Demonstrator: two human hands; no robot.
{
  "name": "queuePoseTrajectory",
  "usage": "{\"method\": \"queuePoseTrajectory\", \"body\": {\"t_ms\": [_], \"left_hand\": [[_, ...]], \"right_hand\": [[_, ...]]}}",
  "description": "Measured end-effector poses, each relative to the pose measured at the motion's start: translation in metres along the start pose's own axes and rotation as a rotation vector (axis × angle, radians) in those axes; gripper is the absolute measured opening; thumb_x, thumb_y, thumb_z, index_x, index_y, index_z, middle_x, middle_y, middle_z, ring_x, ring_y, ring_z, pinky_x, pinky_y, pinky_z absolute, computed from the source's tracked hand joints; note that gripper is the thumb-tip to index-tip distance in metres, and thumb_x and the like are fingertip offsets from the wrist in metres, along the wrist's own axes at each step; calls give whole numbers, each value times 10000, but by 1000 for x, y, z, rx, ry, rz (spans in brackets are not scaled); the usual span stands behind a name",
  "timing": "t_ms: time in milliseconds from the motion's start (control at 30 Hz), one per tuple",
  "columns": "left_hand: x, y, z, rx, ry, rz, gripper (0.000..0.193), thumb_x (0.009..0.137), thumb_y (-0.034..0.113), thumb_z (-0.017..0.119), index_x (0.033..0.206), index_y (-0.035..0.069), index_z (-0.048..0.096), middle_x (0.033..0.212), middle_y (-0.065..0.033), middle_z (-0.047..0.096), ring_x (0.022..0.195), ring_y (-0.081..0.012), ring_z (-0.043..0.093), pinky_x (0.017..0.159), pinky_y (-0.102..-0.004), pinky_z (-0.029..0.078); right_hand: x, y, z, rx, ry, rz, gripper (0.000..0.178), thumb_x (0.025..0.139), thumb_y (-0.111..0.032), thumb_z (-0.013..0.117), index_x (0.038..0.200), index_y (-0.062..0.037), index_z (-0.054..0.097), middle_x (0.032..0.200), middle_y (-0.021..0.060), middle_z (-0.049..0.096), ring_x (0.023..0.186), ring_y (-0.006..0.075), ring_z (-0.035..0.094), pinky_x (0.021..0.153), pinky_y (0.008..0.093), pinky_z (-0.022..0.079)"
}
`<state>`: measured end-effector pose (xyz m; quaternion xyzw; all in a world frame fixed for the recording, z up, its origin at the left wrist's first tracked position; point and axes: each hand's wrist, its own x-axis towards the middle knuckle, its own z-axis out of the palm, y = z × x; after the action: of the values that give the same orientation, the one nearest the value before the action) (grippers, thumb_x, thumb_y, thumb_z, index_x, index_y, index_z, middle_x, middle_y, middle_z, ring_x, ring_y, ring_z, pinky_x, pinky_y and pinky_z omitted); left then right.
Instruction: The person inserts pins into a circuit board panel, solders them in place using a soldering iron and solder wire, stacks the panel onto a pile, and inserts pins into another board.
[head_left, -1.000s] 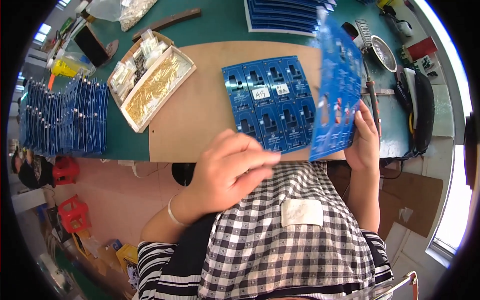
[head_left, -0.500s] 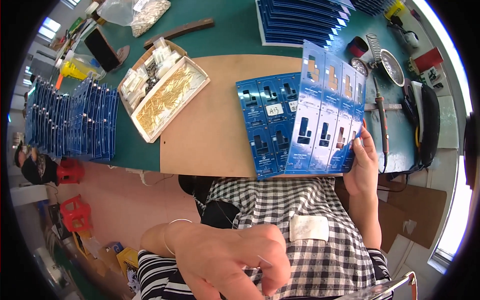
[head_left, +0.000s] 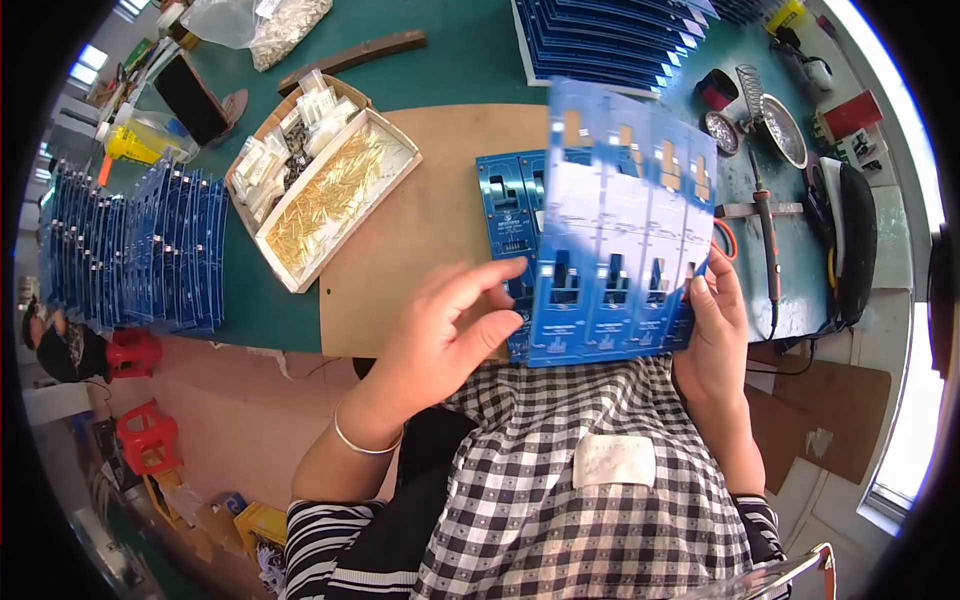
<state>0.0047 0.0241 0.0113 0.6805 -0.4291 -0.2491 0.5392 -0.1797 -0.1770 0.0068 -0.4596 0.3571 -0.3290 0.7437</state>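
My right hand point(head_left: 718, 330) grips the lower right edge of a blue circuit board panel point(head_left: 585, 325), thumb in front. The panel stands tilted up, with rows of cut-outs and a bright glare across its middle. Behind it, largely hidden, another blue circuit board point(head_left: 497, 172) lies on the brown work board point(head_left: 400, 235). My left hand point(head_left: 445, 325) is raised beside the panel's left edge, thumb and fingers apart. It holds nothing that I can see, and its fingertips overlap the lower board in view; contact cannot be made out.
Left of the work board sits a cardboard box point(head_left: 410, 158) of gold pins and small white parts. Blue boards point(head_left: 140, 250) stand in rows at far left; a stack point(head_left: 600, 45) rises at the back. A soldering iron point(head_left: 767, 235) lies right, near a solder dish point(head_left: 783, 130).
My left hand has risen from my lap to the panel's left edge, its fingers opening out. The panel in my right hand has shifted left and turned more toward me.
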Motion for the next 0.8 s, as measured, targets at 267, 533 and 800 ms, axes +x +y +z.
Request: {"method": "queuePoseTrajectory", "body": {"t_ms": [267, 533, 800], "left_hand": [[-18, -17, 21, -109, 61, -175, 397, 843, 93, 741, 1204, -1, 604, 804, -30, 616, 646, -89, 553, 556, -239, 442], [-19, -11, 20, 202, 61, -160, 425, 800, 109, 743, 1184, -11, 604, 781, -93, 617, 731, -279, 588, 687, -395, 473], [-21, -10, 20, 355, 44, -123, 465, 811, 141, 738, 1220, -18, 585, 793, -96, 621, 751, -276, 592, 705, -396, 477]], "right_hand": [[21, 5, 1, -447, -194, -155, 399, 974, -9, 490, 1356, 71, 406, 1115, 100, 633, 1035, 133, 586, 918, 277, 461], [30, 17, -7, -1080, -153, -443, 413, 865, -132, 688, 1237, 20, 592, 839, 89, 556, 705, 169, 540, 636, 282, 444], [25, 4, -4, -1249, -207, -415, 421, 864, -140, 698, 1236, 28, 594, 817, 69, 519, 657, 169, 510, 602, 294, 437]]}}
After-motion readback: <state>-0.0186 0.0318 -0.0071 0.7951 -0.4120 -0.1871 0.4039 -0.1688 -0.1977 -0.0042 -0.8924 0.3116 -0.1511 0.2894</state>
